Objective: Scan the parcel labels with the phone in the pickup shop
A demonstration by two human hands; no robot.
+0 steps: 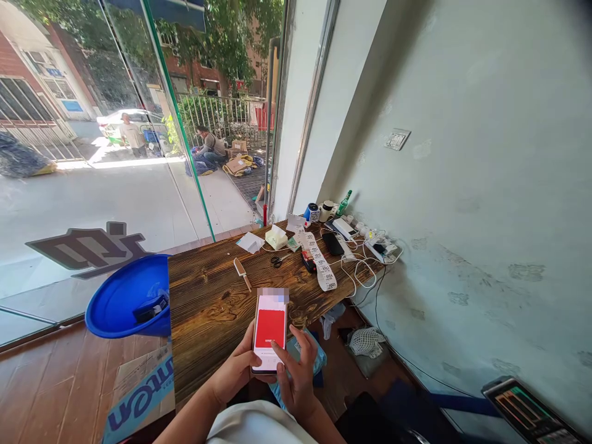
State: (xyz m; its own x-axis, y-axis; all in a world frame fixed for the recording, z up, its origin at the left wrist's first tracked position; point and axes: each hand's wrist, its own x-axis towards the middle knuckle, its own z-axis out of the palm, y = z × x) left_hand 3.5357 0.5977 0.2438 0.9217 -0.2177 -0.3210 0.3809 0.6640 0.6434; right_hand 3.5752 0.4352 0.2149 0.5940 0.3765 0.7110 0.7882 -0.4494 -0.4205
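Note:
My left hand is closed around the lower left side of a smartphone, its thumb at the bottom corner of the screen. A large red panel fills most of the lit display. My right hand is at the phone's lower right, fingers spread, with the index fingertip at the screen. Just beyond the phone, a knife with a pale blade lies on the wooden table. Dark-handled scissors rest farther back.
A curling strip of numbered labels, a black phone, tissues and tangled white cables lie on the table's far right. Left stands a blue basin, near a glass panel. Outside, a person crouches beside parcels.

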